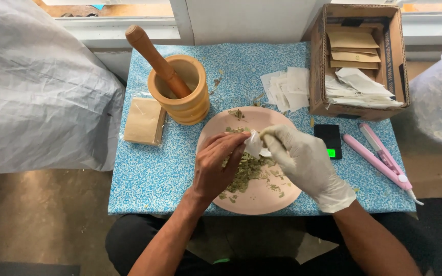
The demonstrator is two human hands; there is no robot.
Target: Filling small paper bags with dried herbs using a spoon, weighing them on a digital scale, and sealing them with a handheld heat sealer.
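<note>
My bare left hand and my right hand, in a white glove, meet over a pink plate of crushed dried green leaves. Between their fingertips they pinch a small white paper sachet, held just above the leaf pile. The plate lies on a small table with a blue speckled cover.
A wooden mortar with a pestle stands at the back left beside a stack of tan packets. Loose white sachets, a cardboard box of envelopes, a small black scale and a pink sealer tool lie right. Plastic bags flank the table.
</note>
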